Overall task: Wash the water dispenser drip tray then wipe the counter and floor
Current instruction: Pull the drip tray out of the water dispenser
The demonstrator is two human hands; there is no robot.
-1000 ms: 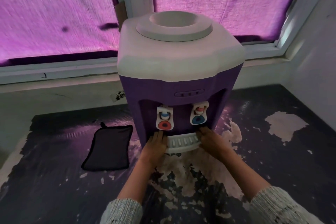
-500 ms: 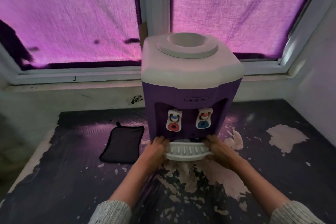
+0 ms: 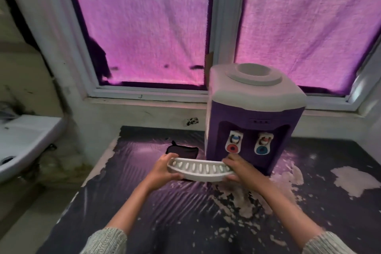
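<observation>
Drip tray (image 3: 199,171): white, curved, slotted grille on top. Held clear of the water dispenser (image 3: 252,117), out in front of its base and off to the left of it, above the bench (image 3: 156,212).

Left hand (image 3: 162,171): grips the tray's left end; fingers (image 3: 166,158) curled over the far edge, thumb wrapped along the near edge.

Right hand (image 3: 240,168): grips the tray's right end; its fingers curled over the top of the grille, thumb under the near edge. Both sleeves are grey knit.

Water dispenser: purple body, white top with a round bottle well. Stands just beyond the right hand's fingers, at the back of the bench below the window. Two white taps on its front, red-marked tap (image 3: 234,143) and blue-marked tap (image 3: 262,145), both above the right hand's fingers.

Dark cloth (image 3: 182,150): lies flat on the bench just beyond the left hand's fingers, partly hidden by the tray, beside the dispenser's left side.

Bench: dark covering, peeled to pale patches, heaviest near and to the right of the right hand.

Sink (image 3: 24,142): white basin, well to the left of the left hand, off the bench's edge.

Window (image 3: 144,33): two panes behind pink-lit fabric, beyond both hands.
</observation>
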